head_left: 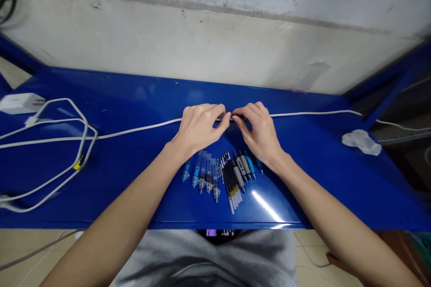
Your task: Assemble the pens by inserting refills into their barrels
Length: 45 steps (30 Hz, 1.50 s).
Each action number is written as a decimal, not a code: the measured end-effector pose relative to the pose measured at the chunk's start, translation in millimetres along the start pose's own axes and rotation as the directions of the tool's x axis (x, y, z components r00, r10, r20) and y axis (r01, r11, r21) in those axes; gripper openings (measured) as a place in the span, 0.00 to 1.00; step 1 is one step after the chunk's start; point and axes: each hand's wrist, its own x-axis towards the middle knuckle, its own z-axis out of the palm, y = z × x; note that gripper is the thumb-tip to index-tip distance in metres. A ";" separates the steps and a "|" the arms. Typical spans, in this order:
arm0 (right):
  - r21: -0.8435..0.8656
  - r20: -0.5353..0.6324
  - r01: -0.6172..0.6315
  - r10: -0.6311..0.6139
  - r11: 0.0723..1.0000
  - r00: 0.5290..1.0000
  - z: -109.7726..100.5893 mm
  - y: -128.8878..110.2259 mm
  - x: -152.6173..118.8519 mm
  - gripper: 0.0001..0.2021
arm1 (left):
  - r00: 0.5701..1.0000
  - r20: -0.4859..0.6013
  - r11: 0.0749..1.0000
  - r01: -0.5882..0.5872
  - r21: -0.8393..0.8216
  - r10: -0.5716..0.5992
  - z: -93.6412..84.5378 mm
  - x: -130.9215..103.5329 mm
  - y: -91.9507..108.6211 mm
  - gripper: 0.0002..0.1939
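My left hand and my right hand are close together over the middle of the blue shelf. Thumb and fingers of each are pinched at a small dark thing between them, too small to make out. A white cable runs along the shelf and passes behind both hands. Nearer to me lie several clear pen barrels with blue or dark ends, several dark refills with pale tips, and several grey and blue grip pieces. Small springs or short parts lie between these groups.
On the left are a white charger and looped white cable with a yellow tag. A crumpled translucent piece of plastic lies at the right. Behind the shelf stands a pale wall; blue frame posts rise at both ends.
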 end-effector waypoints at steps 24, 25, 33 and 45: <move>0.030 -0.055 -0.017 0.019 0.999 0.998 -1.0 3.9 1.3 0.09 | 0.987 0.053 0.988 -0.150 -0.044 0.152 1.6 1.7 -3.7 0.13; 0.030 -0.053 -0.018 0.020 0.999 0.998 -1.1 3.6 1.3 0.09 | 0.988 0.053 0.988 -0.146 -0.051 0.149 1.9 1.6 -3.7 0.13; 0.033 -0.001 -0.025 0.025 0.999 1.000 -0.1 2.8 0.6 0.09 | 0.989 0.073 0.991 -0.126 -0.033 0.129 4.4 2.0 -5.5 0.12; -0.043 -0.040 -0.068 0.067 0.997 0.997 -8.9 13.2 4.4 0.10 | 1.000 0.018 0.998 -0.020 0.053 0.019 1.5 3.6 -9.0 0.14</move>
